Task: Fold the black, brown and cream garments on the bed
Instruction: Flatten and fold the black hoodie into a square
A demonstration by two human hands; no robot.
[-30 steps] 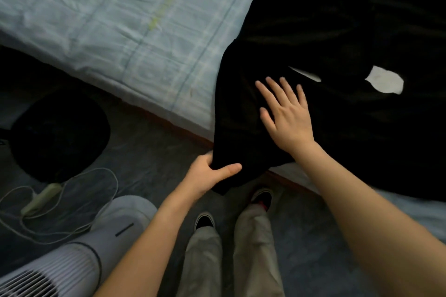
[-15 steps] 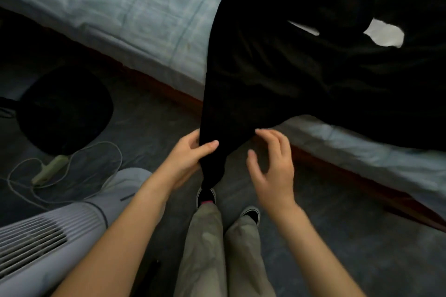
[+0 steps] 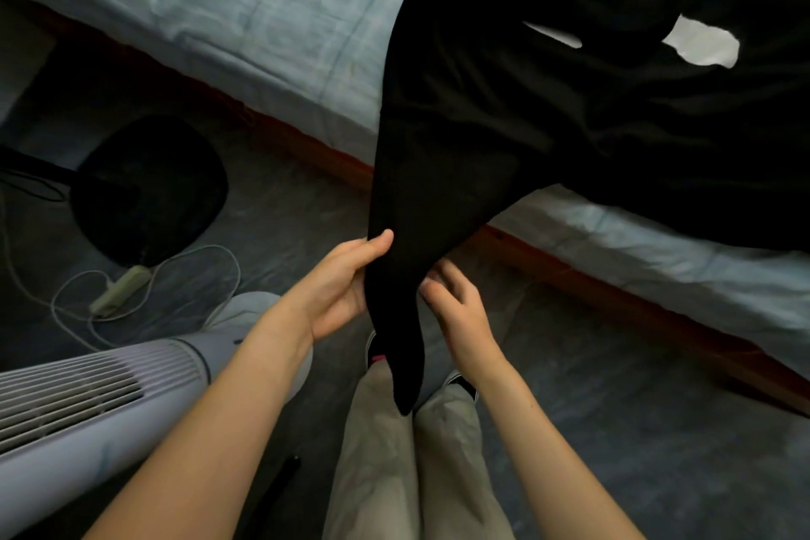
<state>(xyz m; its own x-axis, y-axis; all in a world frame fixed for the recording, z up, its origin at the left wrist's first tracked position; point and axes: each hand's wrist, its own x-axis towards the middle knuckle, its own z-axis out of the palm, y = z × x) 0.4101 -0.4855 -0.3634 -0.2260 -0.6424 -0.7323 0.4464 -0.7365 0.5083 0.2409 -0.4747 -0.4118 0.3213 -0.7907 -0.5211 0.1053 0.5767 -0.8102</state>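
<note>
A black garment (image 3: 591, 92) lies spread over the right part of the bed (image 3: 245, 4), with one long end hanging off the bed's edge down in front of my legs. My left hand (image 3: 342, 285) grips that hanging end from the left, thumb on the front of the cloth. My right hand (image 3: 456, 307) is at its right side with fingers loosely curled and fingertips at the cloth; whether it holds the fabric is hidden. No brown or cream garment is in view.
A white tower fan (image 3: 87, 403) lies on the floor at lower left. A dark round fan base (image 3: 149, 189) and a power strip (image 3: 120, 289) with white cable sit beyond it. The bed's wooden rail (image 3: 613, 289) runs diagonally. My beige trousers (image 3: 394, 465) and shoes are below.
My right hand left the garment on the bed and came down beside the hanging end. My left hand pulled that end further off the bed toward me.
</note>
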